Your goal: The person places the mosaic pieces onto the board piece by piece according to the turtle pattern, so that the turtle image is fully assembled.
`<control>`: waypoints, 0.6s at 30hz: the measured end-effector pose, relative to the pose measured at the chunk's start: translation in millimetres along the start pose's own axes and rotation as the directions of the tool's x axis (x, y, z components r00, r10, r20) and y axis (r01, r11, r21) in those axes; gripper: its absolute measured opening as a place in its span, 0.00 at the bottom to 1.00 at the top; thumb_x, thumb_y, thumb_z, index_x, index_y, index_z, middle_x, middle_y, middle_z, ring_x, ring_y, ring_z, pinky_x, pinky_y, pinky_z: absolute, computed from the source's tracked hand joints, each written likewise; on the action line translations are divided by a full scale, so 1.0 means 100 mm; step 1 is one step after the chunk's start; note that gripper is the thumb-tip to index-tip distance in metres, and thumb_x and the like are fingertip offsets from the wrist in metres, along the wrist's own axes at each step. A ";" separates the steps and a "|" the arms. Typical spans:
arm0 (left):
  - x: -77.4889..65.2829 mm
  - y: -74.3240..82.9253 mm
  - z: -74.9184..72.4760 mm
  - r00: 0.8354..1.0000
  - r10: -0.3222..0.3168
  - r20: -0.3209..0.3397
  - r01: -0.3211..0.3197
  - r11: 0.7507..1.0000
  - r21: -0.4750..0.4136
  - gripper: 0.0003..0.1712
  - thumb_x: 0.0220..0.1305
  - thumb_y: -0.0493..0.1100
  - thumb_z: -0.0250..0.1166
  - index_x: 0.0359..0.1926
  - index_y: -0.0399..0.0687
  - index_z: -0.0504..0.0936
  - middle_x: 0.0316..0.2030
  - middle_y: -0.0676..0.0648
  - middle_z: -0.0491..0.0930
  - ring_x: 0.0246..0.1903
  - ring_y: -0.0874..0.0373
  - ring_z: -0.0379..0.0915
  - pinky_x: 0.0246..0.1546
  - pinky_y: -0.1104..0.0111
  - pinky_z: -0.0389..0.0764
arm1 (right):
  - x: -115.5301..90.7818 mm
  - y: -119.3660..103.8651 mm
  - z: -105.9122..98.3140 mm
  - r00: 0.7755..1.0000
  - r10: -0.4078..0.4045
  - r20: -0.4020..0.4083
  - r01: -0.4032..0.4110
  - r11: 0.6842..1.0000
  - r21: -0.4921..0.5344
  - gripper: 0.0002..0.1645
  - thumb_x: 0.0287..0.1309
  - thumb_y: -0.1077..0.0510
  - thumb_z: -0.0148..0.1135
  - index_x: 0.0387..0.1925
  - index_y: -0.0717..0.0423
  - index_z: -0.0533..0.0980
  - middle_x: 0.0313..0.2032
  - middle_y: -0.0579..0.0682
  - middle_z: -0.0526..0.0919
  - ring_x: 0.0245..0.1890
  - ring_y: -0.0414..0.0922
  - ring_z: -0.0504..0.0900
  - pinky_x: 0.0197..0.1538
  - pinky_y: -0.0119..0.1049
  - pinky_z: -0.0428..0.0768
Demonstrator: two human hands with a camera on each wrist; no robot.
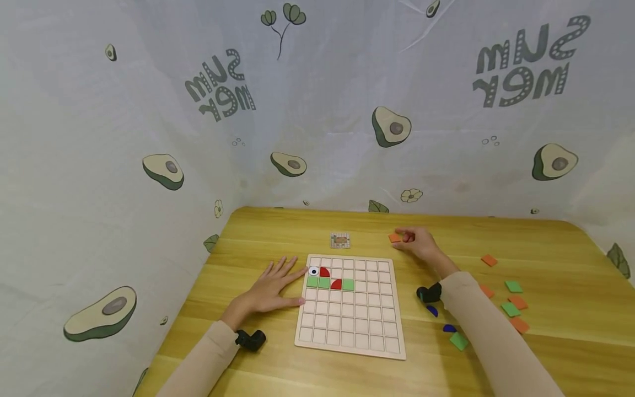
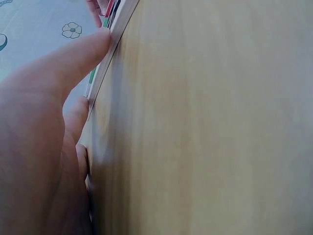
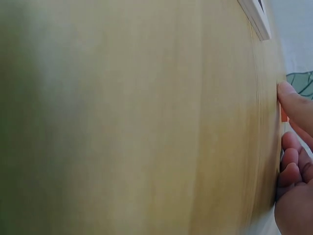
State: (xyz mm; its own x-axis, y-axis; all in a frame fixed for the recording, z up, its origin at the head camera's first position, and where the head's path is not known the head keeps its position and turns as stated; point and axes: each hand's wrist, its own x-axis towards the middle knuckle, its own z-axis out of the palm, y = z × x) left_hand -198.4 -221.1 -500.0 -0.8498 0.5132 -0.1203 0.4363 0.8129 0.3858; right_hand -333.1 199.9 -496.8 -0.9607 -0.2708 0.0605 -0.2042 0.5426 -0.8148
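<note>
A pale wooden grid board lies on the table. In its upper left cells sit an eye tile, two red quarter-round tiles and several green square tiles. My left hand is spread flat on the table, its thumb and index fingertip touching the board's left edge. Beyond the board's far right corner, my right hand pinches an orange square tile by its edges, down at the table surface. In the right wrist view the orange tile shows partly behind the thumb; the other fingers are curled.
A small printed picture card lies behind the board. Right of it, around my right forearm, are scattered orange tiles, green tiles and two blue half-round pieces. A printed curtain hangs along the table's back and left side.
</note>
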 end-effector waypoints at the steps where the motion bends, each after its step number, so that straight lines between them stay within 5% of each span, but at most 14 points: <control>1: 0.00 0.00 0.00 1.000 0.001 0.000 -0.001 1.000 0.000 0.47 0.65 0.74 0.53 0.79 0.67 0.49 0.79 0.46 0.36 0.76 0.46 0.25 0.72 0.45 0.31 | 0.00 0.00 0.00 1.000 -0.004 0.001 0.004 1.000 -0.001 0.26 0.60 0.66 0.69 0.56 0.78 0.74 0.29 0.53 0.72 0.32 0.48 0.67 0.32 0.30 0.66; 18: 0.01 0.00 -0.01 1.000 -0.007 0.008 0.007 1.000 -0.006 0.48 0.65 0.75 0.52 0.79 0.68 0.49 0.79 0.48 0.35 0.76 0.47 0.25 0.72 0.47 0.29 | -0.01 -0.03 0.01 1.000 -0.030 0.006 0.030 0.997 -0.073 0.16 0.61 0.65 0.68 0.46 0.76 0.80 0.29 0.53 0.75 0.29 0.47 0.68 0.32 0.32 0.68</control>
State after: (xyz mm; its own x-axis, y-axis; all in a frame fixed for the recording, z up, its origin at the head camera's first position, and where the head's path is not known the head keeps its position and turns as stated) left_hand -199.4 -220.9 -499.2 -0.8503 0.5099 -0.1304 0.4286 0.8146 0.3908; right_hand -331.3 197.2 -494.8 -0.9529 -0.2921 0.0812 -0.2465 0.5907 -0.7683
